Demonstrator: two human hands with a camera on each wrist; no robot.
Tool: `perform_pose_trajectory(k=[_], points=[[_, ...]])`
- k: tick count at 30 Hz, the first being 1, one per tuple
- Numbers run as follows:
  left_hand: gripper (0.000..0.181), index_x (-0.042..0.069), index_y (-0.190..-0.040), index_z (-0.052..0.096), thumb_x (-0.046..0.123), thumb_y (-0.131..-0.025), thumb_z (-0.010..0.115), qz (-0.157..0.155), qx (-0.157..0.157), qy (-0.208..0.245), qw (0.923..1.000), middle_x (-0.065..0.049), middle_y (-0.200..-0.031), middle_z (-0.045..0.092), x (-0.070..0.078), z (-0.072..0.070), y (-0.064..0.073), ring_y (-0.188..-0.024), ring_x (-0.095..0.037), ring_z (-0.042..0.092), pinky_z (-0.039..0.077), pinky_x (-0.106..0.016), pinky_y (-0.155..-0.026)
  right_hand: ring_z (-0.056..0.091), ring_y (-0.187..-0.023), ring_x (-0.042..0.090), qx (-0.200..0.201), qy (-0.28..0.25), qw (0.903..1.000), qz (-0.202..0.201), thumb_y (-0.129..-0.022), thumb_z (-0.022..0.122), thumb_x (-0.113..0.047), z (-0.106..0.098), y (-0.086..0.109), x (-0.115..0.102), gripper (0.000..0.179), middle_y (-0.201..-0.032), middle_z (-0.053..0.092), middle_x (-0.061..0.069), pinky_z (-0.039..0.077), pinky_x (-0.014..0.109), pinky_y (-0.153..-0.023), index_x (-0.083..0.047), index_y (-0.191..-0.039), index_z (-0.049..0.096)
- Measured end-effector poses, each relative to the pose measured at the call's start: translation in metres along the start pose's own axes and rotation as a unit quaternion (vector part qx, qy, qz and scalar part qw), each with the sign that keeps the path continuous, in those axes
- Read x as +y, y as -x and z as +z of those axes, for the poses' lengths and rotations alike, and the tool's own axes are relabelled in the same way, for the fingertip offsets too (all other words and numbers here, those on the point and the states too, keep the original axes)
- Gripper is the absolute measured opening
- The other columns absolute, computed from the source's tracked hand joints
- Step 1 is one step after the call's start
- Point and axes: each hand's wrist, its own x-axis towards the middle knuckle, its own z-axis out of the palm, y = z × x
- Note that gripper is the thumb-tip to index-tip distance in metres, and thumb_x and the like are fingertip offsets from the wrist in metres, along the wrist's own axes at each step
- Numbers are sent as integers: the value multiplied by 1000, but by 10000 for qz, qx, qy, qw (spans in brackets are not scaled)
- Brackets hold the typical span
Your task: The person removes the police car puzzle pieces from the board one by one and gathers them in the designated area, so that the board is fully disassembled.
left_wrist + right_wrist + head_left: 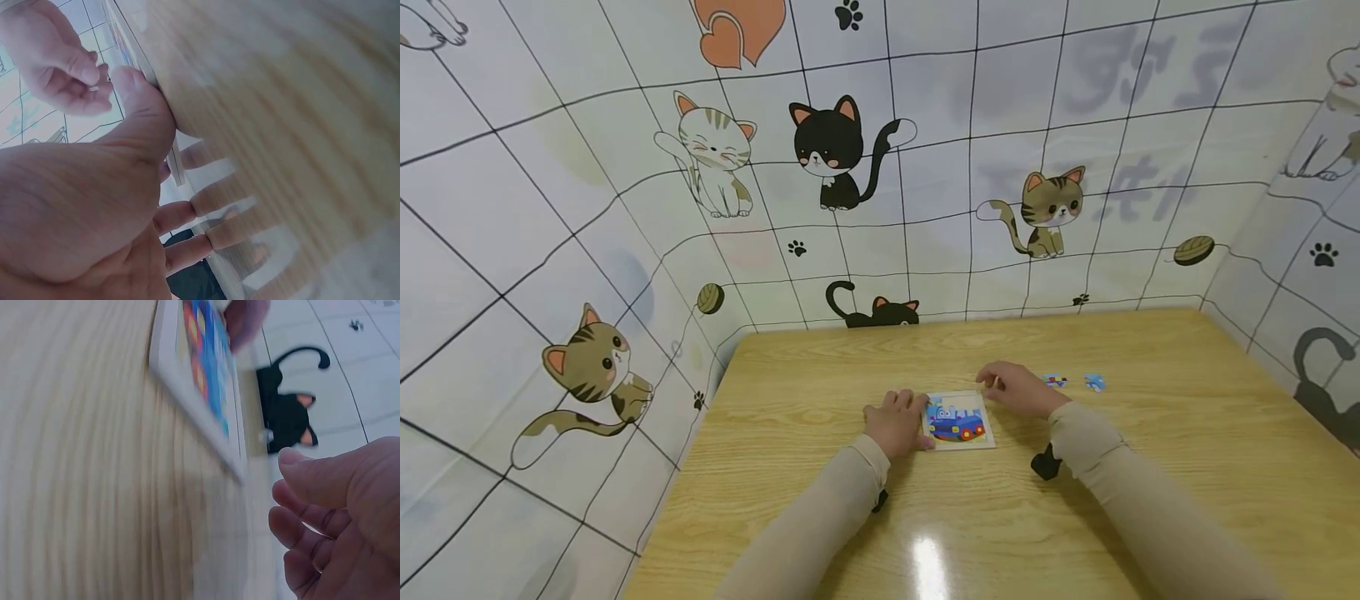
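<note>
A square jigsaw puzzle board (957, 445) with a pale frame and a picture of a blue vehicle with red wheels lies on the table. Its upper right part shows bare backing. My left hand (897, 423) holds the board's left side, thumb at the near corner and index finger by the far corner; the other fingertips touch the table in the left wrist view. Just off the board's far right corner hovers my right hand (1017, 389). In the right wrist view its fingers (287, 528) are loosely curled, thumb apart from them, with nothing visible between.
Two loose puzzle pieces lie right of the board: one with red and yellow parts (1056, 381), the other mostly blue (1094, 382). The wooden table (820, 367) ends at a cloth backdrop (940, 250) printed with cats. Black straps show at both wrists.
</note>
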Motion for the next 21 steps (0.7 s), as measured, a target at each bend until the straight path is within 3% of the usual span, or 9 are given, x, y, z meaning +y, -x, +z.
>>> perform_pose_trajectory(k=[4,10,21], points=[[82,31,-155,38,73,-87,54,-11,-23,60,10000,1,-144,47,-1,0,-1,-125,-22,47,53,-52,-81,58,-85,16,-192,-192,9996,-40,-99,64,-3,18,-14,-22,20,-100,64,7,50,35,-76,3,-118,65],[84,27,-155,38,73,-87,54,-40,-53,92,9999,1,-144,48,0,-3,1,-127,-23,47,53,-54,-84,60,-86,17,-249,138,9996,-63,-98,63,1,34,-26,-43,20,-97,65,6,53,37,-79,4,-117,66],[85,24,-153,38,74,-86,55,-137,-115,153,9997,2,-147,47,0,-5,1,-131,-22,46,52,-56,-86,65,-99,25,-355,629,9960,528,-99,61,2,50,-35,-58,27,-106,68,11,53,44,-90,4,-126,64]])
